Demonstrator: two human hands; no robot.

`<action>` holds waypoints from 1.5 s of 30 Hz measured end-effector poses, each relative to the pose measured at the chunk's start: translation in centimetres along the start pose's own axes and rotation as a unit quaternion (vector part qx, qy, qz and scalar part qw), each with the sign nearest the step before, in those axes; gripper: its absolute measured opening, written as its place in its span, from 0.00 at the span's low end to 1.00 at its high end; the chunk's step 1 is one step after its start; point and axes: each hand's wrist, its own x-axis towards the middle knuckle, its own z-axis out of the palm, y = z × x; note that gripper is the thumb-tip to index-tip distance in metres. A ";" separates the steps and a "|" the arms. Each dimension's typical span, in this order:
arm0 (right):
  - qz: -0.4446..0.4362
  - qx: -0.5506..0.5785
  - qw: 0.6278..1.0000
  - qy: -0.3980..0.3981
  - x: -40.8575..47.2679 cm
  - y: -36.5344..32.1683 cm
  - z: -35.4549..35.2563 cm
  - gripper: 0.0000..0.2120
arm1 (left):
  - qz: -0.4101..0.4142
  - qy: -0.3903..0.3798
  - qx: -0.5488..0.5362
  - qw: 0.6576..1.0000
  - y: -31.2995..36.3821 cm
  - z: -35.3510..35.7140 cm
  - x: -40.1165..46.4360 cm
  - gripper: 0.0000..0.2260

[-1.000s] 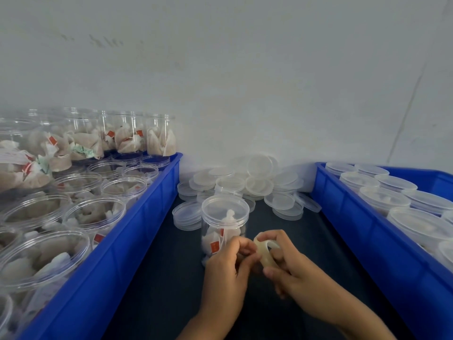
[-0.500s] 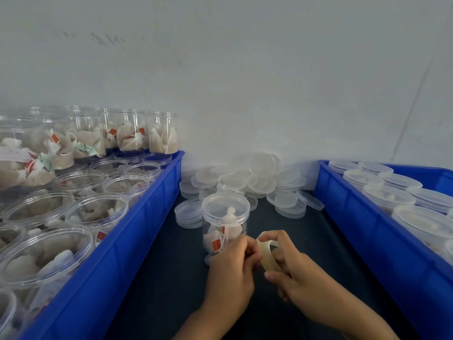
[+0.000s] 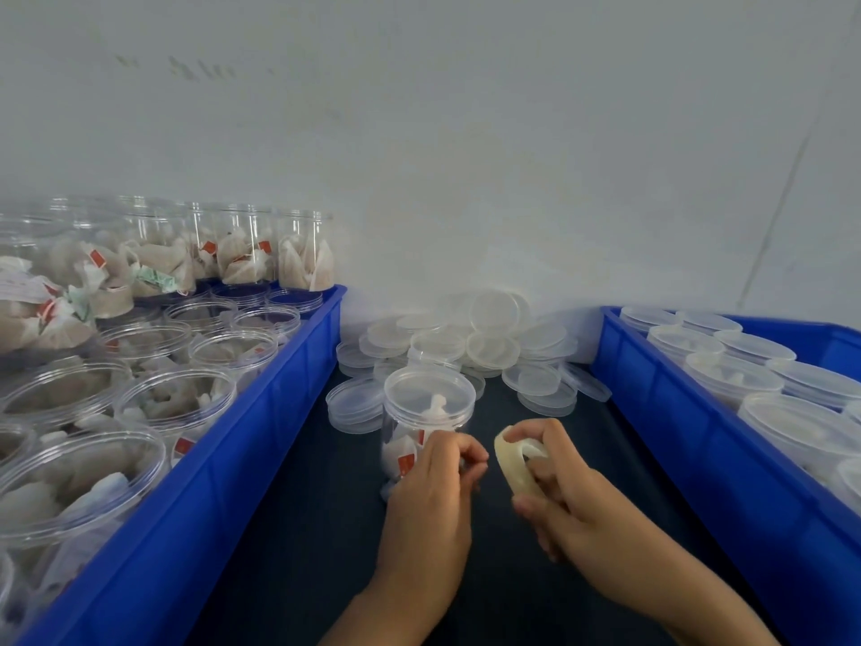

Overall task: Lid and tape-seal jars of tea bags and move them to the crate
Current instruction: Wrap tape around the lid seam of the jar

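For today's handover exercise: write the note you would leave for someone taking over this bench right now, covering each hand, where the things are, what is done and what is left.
Right hand grips the tape roll. Left hand has fingertips pinched beside the roll, apparently on the tape end; the strip itself cannot be made out.
Lidded jar stands on the dark mat just beyond the left hand.
Left crate holds open jars of tea bags; right crate holds lidded jars. Spare lids are piled by the wall.
Done: lid on this jar.
Left: tape it, move it to the right crate, then repeat.

Lidded jar between two crates, lids behind
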 end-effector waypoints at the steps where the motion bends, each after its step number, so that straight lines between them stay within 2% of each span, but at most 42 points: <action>1: -0.006 0.021 1.000 -0.007 0.0 -0.3 0.0 0.22 | -0.021 -0.001 -0.042 0.999 0.0 0.1 -0.1 0.05; 4: -0.023 0.058 0.998 -0.020 0.0 -0.7 0.3 0.20 | -0.051 -0.008 -0.131 0.990 0.0 0.0 -0.2 0.05; 8: -0.018 0.052 0.998 -0.022 -0.1 -0.8 0.0 0.21 | -0.062 -0.011 -0.202 0.977 0.1 -0.1 0.0 0.03; 13: -0.053 0.039 0.997 -0.033 -0.1 -0.7 0.0 0.25 | -0.083 -0.001 -0.258 0.962 0.4 -0.3 0.2 0.03; 17: -0.063 0.026 0.997 -0.044 -0.1 -0.7 -0.1 0.27 | -0.080 -0.026 -0.229 0.970 0.1 -0.4 0.3 0.04; 21: -0.048 0.001 0.999 -0.021 -0.1 -0.6 0.1 0.26 | -0.038 -0.050 -0.133 0.989 0.0 -0.2 0.0 0.08; 24: -0.023 -0.012 1.000 0.006 0.0 -0.3 -0.2 0.24 | -0.003 -0.011 -0.082 0.997 0.0 -0.1 -0.1 0.10; 27: -0.014 -0.004 1.000 -0.012 0.1 0.1 -0.3 0.23 | -0.002 0.006 -0.094 0.996 0.2 0.1 -0.1 0.10; 32: -0.005 0.002 0.999 -0.032 0.4 0.5 0.1 0.11 | 0.011 0.042 -0.103 0.994 0.3 -0.2 0.2 0.11; 37: 0.015 -0.018 1.000 -0.008 0.6 1.0 -0.1 0.07 | 0.048 0.082 -0.083 0.992 0.3 -1.1 0.6 0.11; 41: 0.030 -0.049 0.998 0.008 0.7 1.0 0.0 0.10 | 0.053 0.121 -0.088 0.987 -0.1 -1.6 0.9 0.20; 45: 0.039 -0.114 0.991 0.062 1.0 1.1 0.1 0.13 | 0.070 0.144 -0.067 0.985 -0.3 -2.0 1.1 0.22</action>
